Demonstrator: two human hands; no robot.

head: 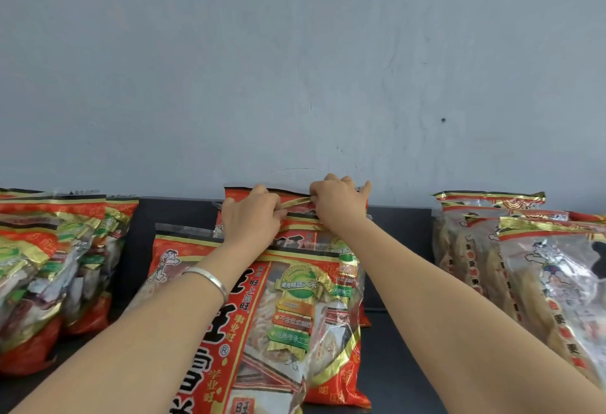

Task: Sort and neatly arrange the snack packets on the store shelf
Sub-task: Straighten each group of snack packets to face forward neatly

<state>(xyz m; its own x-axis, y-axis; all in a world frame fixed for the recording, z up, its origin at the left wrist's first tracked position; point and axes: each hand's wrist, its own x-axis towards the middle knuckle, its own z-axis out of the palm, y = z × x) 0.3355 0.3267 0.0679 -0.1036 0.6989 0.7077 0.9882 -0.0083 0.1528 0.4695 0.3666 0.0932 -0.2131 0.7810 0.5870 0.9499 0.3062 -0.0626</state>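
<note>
Several large red and gold snack packets stand in a row in the middle of a dark shelf [396, 374]. My left hand [251, 216] and my right hand [337, 203] both grip the top edge of the rear packet [296, 205], which stands against the grey wall. A silver bangle sits on my left wrist. The front packet [282, 321] leans toward me, and my left forearm crosses over it.
A stack of similar red packets [49, 266] fills the shelf at the left. At the right stands a group of clear packets with red and gold tops [511, 266]. Dark bare shelf gaps lie between the groups. The grey wall [295, 69] closes off the back.
</note>
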